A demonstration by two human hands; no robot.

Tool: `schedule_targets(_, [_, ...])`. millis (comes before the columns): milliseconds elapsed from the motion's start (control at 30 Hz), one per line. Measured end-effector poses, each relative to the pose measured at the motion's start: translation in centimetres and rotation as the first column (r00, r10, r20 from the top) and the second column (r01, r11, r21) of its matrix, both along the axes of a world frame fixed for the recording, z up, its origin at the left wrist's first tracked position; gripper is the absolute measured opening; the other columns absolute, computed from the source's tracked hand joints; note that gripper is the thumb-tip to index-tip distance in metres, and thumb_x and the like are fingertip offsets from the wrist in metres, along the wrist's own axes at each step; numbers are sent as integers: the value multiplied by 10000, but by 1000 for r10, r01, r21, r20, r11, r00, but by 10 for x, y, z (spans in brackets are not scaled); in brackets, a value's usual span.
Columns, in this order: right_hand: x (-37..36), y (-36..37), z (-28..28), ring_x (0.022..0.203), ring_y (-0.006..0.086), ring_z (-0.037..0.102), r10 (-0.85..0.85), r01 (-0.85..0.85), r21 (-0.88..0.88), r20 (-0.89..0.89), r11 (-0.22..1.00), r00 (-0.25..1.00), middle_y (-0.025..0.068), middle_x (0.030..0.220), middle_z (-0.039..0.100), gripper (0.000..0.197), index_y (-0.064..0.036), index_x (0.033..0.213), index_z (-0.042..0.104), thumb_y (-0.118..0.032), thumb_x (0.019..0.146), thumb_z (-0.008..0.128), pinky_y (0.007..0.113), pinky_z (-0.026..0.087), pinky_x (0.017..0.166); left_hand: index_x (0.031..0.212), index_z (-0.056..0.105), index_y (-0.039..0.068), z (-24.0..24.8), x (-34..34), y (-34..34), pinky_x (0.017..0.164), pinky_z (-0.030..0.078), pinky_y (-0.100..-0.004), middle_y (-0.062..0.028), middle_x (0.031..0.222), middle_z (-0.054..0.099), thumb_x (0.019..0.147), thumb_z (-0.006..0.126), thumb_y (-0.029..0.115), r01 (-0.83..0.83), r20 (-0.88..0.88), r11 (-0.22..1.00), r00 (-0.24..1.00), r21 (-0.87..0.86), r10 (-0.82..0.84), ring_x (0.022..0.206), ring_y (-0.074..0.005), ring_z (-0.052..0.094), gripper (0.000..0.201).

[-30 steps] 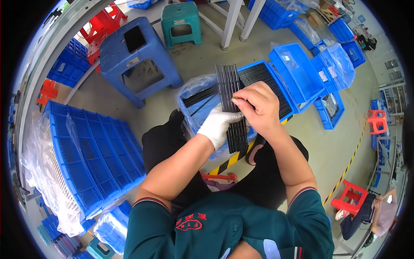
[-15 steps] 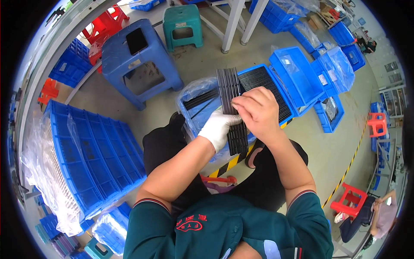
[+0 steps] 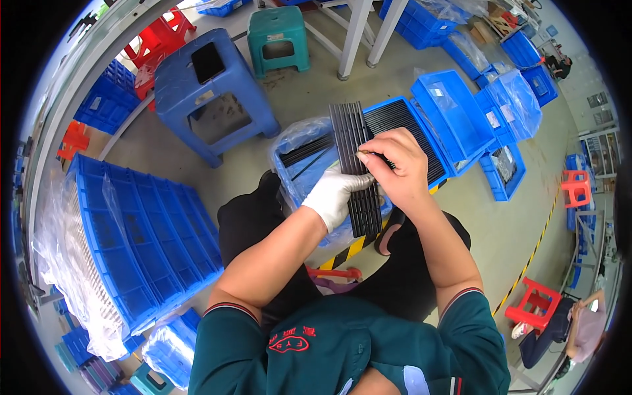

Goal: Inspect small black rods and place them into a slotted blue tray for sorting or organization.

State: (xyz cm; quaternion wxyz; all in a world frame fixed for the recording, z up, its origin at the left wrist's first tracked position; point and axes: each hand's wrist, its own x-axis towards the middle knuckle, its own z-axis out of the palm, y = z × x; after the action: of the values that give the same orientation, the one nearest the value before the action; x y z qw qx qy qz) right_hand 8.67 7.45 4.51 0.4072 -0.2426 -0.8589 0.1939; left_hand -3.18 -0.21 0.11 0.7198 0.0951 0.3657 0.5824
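My left hand (image 3: 331, 195), in a white glove, is closed round a flat bundle of long black rods (image 3: 349, 128), held upright over the blue bins. The bundle's lower end sticks out below the thumb. My bare right hand (image 3: 399, 166) pinches a small brass-coloured piece (image 3: 364, 152) at the face of the bundle. Its exact kind is too small to tell, and the curled fingers hide part of it. Behind the right hand, a blue bin (image 3: 421, 120) holds rows of similar black rods. A plastic-lined blue bin (image 3: 297, 183) with more black rods lies beyond my left hand.
Stacked blue crates (image 3: 155, 230) wrapped in plastic stand at my left. A blue stool (image 3: 227, 72) with a phone (image 3: 208, 62) on it is at the far left, beside a green stool (image 3: 278, 39). More blue bins (image 3: 454, 112) are at the right. Another person (image 3: 586, 329) sits far right.
My right fingertips have drawn slightly back from the bundle, and the brass-coloured piece now shows between them. My left hand and the bundle have hardly moved.
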Motion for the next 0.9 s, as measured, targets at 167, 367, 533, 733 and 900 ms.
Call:
schedule_targets(167, [1,0,1,759,206,584,-9,8,24,7,1000,1000,50,805,625,161,-63,830,693,-18,685,745,299,471,641,1109,576,52,-3,1,1,757,505,-301,-45,955,631,805,612,-47,8,-2,1000,1000,11,-8,866,-170,626,321])
schedule_targets(367, [0,1,-1,746,208,579,39,-41,66,26,997,999,42,801,623,180,-75,832,702,-24,666,750,297,465,628,1135,564,32,-15,-1,0,806,544,-351,-74,1019,639,831,594,-36,44,-23,998,999,48,-43,926,-211,647,313])
schedule_targets(533, [0,-1,-8,759,221,575,-25,25,-4,70,1000,997,26,781,619,143,-97,791,699,-73,661,752,326,481,627,1139,561,38,-15,-1,0,814,533,-343,-72,1014,638,837,583,-38,50,-19,997,999,54,-49,920,-202,643,311])
schedule_targets(733, [-1,-3,1,743,228,576,-12,18,67,-84,998,996,49,779,619,151,-76,787,678,-30,659,742,320,464,626,1137,548,47,-4,0,1,751,521,-329,-75,975,626,834,578,-29,3,15,1000,1000,-1,-3,862,-192,632,314])
schedule_targets(900, [-5,-1,-1,745,235,581,22,-22,70,-3,997,1000,47,786,626,153,-73,789,664,-37,663,743,325,470,640,1091,568,8,-5,1,3,679,520,-344,-98,886,631,815,591,-22,32,-39,999,999,-44,-33,747,-214,636,279])
